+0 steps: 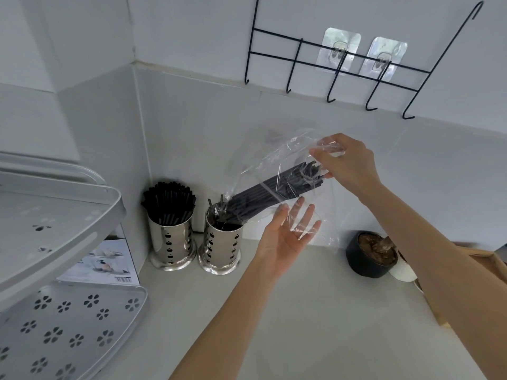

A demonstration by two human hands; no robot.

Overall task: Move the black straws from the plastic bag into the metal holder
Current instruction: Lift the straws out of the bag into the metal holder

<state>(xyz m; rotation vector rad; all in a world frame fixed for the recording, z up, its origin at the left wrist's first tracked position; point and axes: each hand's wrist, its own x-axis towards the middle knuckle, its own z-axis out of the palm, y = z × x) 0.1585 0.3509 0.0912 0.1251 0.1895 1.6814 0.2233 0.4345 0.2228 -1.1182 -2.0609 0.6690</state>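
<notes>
Pale countertop (315,311) below, the right hand (348,165) pinches the plastic bag (277,160) shut at top, black straws (269,193) sliding below it into the metal holder (221,242); the left hand (285,234), open beneath, should steady them.

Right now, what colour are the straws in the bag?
Black straws, seen best in the head view.

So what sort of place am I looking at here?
Likely a kitchen or drinks-prep counter: two perforated metal holders, one packed with black straws, stand in a white tiled corner, a black wire hook rack hangs on the wall, and a grey drainer-style shelf sits at left.
</notes>
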